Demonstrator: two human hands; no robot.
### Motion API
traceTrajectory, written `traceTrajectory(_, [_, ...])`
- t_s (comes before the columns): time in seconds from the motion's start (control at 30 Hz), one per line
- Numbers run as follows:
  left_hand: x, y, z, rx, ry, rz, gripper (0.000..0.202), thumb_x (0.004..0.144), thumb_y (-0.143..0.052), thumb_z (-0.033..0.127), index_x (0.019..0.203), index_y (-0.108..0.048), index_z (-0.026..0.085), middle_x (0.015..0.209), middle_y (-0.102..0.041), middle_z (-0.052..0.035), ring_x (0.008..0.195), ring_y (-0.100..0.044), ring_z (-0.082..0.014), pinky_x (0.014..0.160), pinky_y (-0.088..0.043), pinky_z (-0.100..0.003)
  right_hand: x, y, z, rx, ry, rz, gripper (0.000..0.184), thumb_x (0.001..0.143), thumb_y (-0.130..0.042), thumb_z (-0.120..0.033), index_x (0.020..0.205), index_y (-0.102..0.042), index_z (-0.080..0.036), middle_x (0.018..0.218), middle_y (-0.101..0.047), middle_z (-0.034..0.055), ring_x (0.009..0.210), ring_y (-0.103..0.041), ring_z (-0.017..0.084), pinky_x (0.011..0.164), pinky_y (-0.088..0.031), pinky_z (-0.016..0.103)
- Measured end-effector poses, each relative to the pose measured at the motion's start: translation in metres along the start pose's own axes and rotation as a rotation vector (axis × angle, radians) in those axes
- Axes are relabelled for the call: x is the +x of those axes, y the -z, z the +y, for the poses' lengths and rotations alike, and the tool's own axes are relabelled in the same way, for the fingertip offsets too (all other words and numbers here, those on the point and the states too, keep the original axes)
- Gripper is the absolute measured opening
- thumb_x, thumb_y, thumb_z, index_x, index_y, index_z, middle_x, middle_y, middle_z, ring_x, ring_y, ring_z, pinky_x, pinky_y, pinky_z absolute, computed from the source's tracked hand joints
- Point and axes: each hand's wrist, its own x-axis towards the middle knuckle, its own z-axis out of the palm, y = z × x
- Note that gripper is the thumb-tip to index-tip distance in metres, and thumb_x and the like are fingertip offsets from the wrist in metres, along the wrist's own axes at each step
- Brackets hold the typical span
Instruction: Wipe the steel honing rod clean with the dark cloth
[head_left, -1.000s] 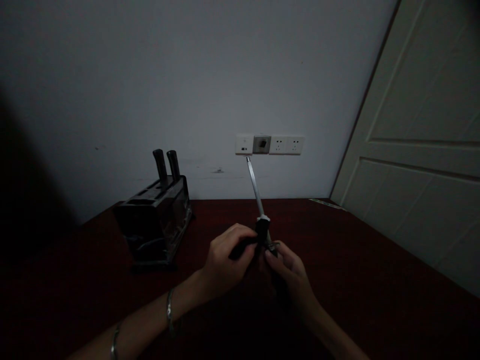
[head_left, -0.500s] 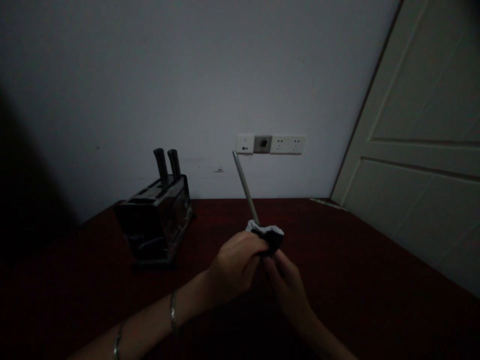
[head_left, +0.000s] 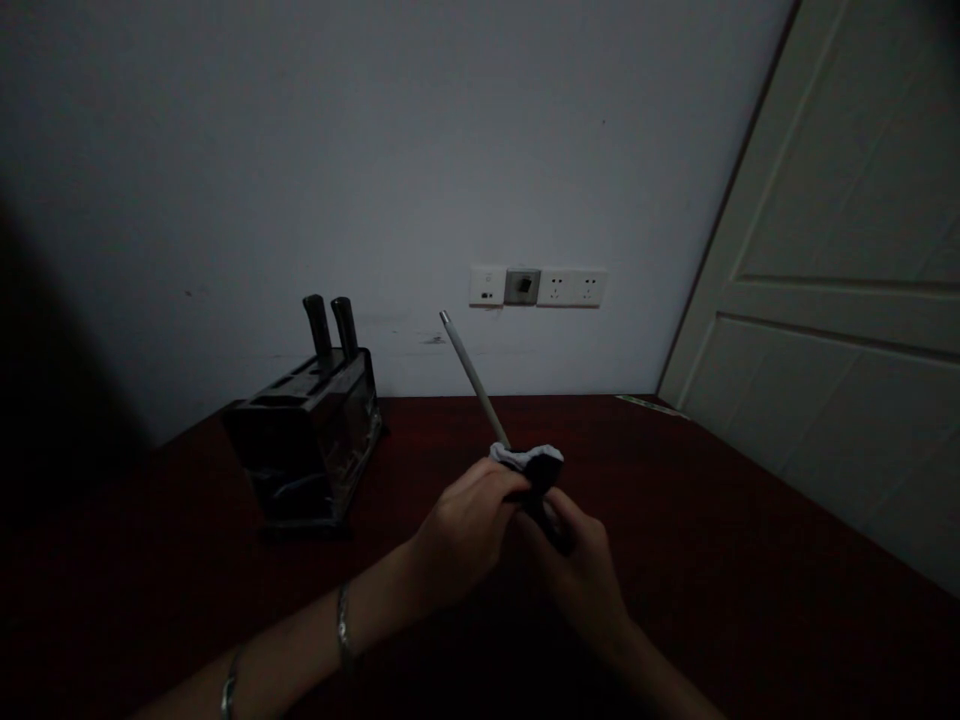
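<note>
A slim grey sharpening steel (head_left: 476, 382) points up and to the left in front of me. Around its lower part is a dark cloth with a white edge (head_left: 536, 457). My left hand (head_left: 465, 520) is closed on this cloth, fingers pinched over it and thumb underneath. Just below and to the right, my right hand (head_left: 581, 560) is closed around the steel's black handle (head_left: 553, 530), which shows only in part between the fingers. Left of my hands stands a dark knife block (head_left: 300, 440) with two black-handled knives (head_left: 330, 325) upright in its slots.
Everything stands on a dark red tabletop (head_left: 675, 500) that meets a pale wall (head_left: 375, 150). Wall sockets (head_left: 555, 288) sit above the back edge. A white panelled door (head_left: 840, 350) bounds the right side, with a thin strip (head_left: 651, 406) lying near it.
The steel has tilted further left, its tip moving left and slightly down. My right hand has shifted a little, and more of the black handle shows.
</note>
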Motion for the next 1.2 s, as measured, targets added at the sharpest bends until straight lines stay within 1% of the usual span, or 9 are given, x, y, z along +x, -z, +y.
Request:
traceTrajectory(0.1, [0.002,0.002,-0.002,0.015,0.035,0.022,0.016,0.083,-0.043,0.006,0.094,-0.052,0.014,0.083,-0.059,-0.0043,0.080,-0.056,-0.0117,0.074,-0.049,-0.024,0.000,-0.001,0.000,0.036,-0.024,0.006,0.019,0.079,-0.055,-0.030,0.092,-0.059,-0.016,0.071,-0.062,0.0005,0.062,-0.057,0.012,0.054,-0.043,0.019])
traceTrajectory(0.23, [0.004,0.004,-0.008,-0.010,0.053,0.018,0.013,0.084,-0.045,0.010,0.093,-0.052,0.015,0.082,-0.060,-0.0035,0.077,-0.057,-0.0114,0.071,-0.049,-0.024,0.000,-0.001,0.000,0.081,-0.021,0.002,0.021,0.079,-0.056,-0.031,0.093,-0.059,-0.016,0.075,-0.065,0.0023,0.066,-0.059,0.014,0.058,-0.045,0.020])
traceTrajectory(0.43, [0.005,0.008,-0.013,-0.072,0.078,0.009,0.011,0.084,-0.046,0.013,0.092,-0.053,0.015,0.081,-0.061,-0.0032,0.075,-0.059,-0.0112,0.069,-0.049,-0.023,0.002,0.000,-0.002,0.024,0.016,0.014,0.019,0.079,-0.055,-0.030,0.090,-0.060,-0.016,0.072,-0.066,0.0023,0.061,-0.059,0.013,0.054,-0.045,0.019])
traceTrajectory(0.53, [0.004,0.004,-0.009,-0.040,0.087,-0.010,0.011,0.084,-0.047,0.013,0.093,-0.052,0.015,0.083,-0.060,-0.0042,0.078,-0.059,-0.0123,0.071,-0.049,-0.025,0.002,0.001,0.004,-0.057,0.082,0.040,0.018,0.080,-0.053,-0.027,0.092,-0.059,-0.016,0.069,-0.065,0.0017,0.058,-0.060,0.012,0.052,-0.045,0.019])
traceTrajectory(0.6, [0.002,0.000,-0.005,-0.004,0.081,-0.018,0.013,0.082,-0.052,0.016,0.095,-0.052,0.015,0.085,-0.060,-0.0049,0.081,-0.058,-0.0137,0.074,-0.048,-0.026,0.003,0.002,0.009,-0.127,0.157,0.072,0.020,0.081,-0.051,-0.024,0.097,-0.058,-0.015,0.071,-0.066,0.0029,0.059,-0.061,0.013,0.054,-0.047,0.019])
traceTrajectory(0.7, [0.000,-0.006,-0.001,0.032,0.082,-0.021,0.017,0.082,-0.052,0.016,0.098,-0.050,0.015,0.087,-0.059,-0.0055,0.084,-0.056,-0.0146,0.075,-0.048,-0.028,0.004,0.004,0.015,-0.206,0.253,0.085,0.025,0.082,-0.048,-0.022,0.105,-0.056,-0.016,0.084,-0.068,0.0069,0.070,-0.065,0.016,0.062,-0.050,0.023])
traceTrajectory(0.83, [-0.002,-0.009,-0.002,0.055,0.099,0.004,0.008,0.084,-0.046,0.012,0.091,-0.049,0.016,0.081,-0.056,-0.0034,0.078,-0.055,-0.0132,0.072,-0.048,-0.027,0.005,0.004,0.015,-0.255,0.299,0.070,0.028,0.083,-0.046,-0.021,0.109,-0.055,-0.016,0.092,-0.068,0.0094,0.078,-0.066,0.019,0.069,-0.052,0.027])
traceTrajectory(1.0, [-0.004,-0.009,-0.006,0.050,0.101,0.024,0.009,0.084,-0.042,0.009,0.086,-0.047,0.017,0.079,-0.056,-0.0027,0.077,-0.056,-0.0127,0.071,-0.048,-0.026,0.004,0.003,0.010,-0.212,0.264,0.065,0.028,0.082,-0.047,-0.022,0.107,-0.057,-0.016,0.090,-0.069,0.0093,0.076,-0.067,0.019,0.069,-0.053,0.028])
traceTrajectory(1.2, [0.001,-0.004,-0.002,0.006,0.214,0.079,0.012,0.079,-0.047,0.007,0.082,-0.045,0.018,0.076,-0.057,-0.0004,0.072,-0.058,-0.0110,0.068,-0.048,-0.023,0.002,0.003,-0.003,-0.059,0.135,0.010,0.028,0.082,-0.051,-0.026,0.106,-0.060,-0.015,0.090,-0.069,0.0075,0.076,-0.065,0.018,0.066,-0.051,0.025])
